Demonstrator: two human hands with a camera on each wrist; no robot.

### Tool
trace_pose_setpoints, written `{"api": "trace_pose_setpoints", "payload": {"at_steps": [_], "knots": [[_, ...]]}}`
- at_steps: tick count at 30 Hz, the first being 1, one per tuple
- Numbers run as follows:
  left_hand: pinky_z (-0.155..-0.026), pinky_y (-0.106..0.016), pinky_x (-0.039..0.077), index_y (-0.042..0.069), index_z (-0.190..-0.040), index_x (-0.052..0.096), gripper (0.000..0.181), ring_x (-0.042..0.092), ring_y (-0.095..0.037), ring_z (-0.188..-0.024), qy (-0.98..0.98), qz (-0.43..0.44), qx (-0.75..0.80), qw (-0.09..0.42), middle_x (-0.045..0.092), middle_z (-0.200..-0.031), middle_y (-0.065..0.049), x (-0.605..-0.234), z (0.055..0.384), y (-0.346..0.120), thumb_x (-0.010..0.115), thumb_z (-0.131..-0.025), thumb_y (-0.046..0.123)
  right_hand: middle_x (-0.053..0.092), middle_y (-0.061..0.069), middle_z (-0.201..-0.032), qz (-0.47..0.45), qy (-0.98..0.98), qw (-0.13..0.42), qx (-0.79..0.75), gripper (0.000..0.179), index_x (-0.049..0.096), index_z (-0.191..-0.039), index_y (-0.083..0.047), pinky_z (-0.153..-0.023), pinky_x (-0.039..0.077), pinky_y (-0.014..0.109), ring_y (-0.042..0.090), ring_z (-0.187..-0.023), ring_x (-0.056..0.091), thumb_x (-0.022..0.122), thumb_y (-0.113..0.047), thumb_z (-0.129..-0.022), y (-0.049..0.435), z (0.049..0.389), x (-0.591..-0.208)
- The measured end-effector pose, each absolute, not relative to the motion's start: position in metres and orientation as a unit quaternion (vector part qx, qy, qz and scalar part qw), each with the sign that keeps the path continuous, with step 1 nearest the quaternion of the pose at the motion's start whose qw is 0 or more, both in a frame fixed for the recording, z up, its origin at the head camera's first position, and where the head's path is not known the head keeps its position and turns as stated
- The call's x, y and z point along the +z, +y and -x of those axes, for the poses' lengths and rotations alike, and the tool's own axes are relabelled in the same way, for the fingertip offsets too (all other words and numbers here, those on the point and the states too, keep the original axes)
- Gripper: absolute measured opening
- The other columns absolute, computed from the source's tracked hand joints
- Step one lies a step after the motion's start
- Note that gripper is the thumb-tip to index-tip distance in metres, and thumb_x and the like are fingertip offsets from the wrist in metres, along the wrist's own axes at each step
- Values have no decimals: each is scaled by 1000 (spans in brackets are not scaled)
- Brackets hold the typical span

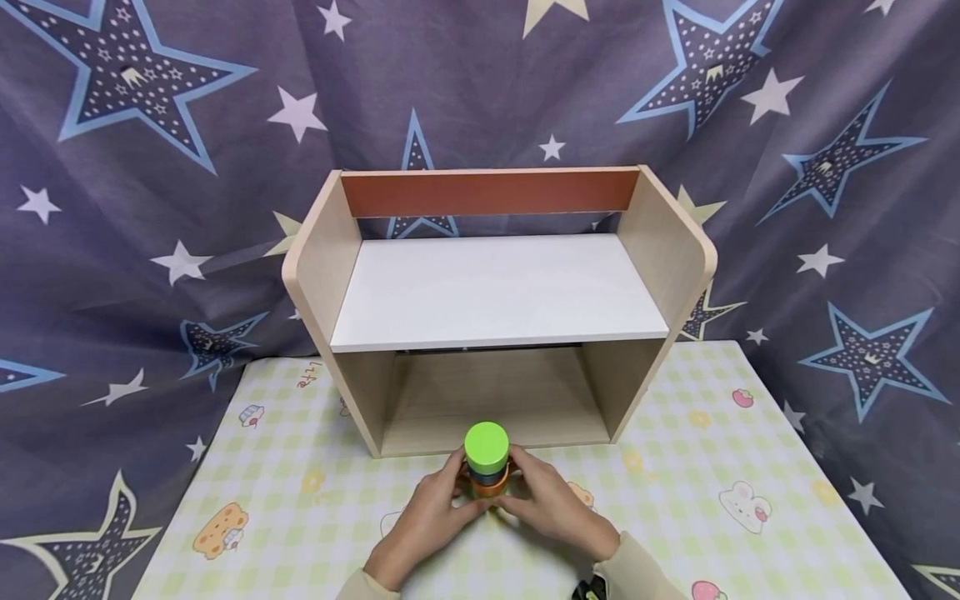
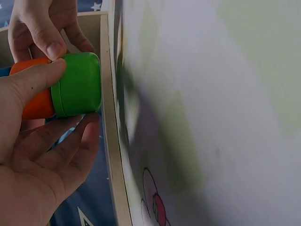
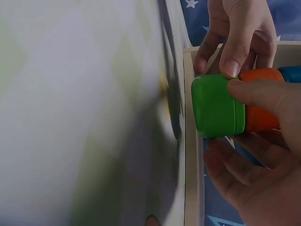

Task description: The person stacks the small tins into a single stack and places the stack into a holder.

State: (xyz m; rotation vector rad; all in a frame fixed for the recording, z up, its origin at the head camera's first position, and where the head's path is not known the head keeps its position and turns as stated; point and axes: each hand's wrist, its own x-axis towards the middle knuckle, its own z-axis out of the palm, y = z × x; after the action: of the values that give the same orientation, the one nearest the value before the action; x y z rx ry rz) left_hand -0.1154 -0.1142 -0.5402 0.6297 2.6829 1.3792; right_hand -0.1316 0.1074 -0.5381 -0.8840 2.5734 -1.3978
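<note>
Atop the checked surface (image 1: 675,533) stands a wooden shelf unit (image 1: 498,287); just before its lower opening (image 1: 495,392), the left hand (image 1: 429,510) and right hand (image 1: 551,502) pinch a stack of coloured pieces (image 1: 487,457) between thumbs and fingers. Even, gentle pressure where the orange piece (image 3: 261,118) meets the lower green piece (image 3: 216,106) should, I judge, keep the stack upright.

We see a green, orange and blue stack (image 1: 487,458), a green-and-white checked bench (image 1: 675,533), a star-patterned purple-grey curtain (image 1: 480,75).
</note>
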Motion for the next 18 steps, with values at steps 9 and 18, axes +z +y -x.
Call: {"api": "trace_pose_setpoints", "payload": {"at_steps": [9,18], "knots": [[-83,-28,56,10,-153,36,80,66,-16,-104,867,-211,450,21,66,-126,-8,-541,118,-107,81,-87,20,63,1,-124,276,841,46,-463,63,47,-143,-13,-90,55,35,17,-112,61,79,-20,-89,114,131,-537],[-84,-29,56,11,-154,35,82,67,-16,-103,864,-215,456,18,65,-129,-9,-540,119,-102,81,-87,20,63,-1,-121,273,836,42,-474,60,48,-140,-12,-88,56,41,18,-109,62,79,-21,-89,119,130,-535]]}}
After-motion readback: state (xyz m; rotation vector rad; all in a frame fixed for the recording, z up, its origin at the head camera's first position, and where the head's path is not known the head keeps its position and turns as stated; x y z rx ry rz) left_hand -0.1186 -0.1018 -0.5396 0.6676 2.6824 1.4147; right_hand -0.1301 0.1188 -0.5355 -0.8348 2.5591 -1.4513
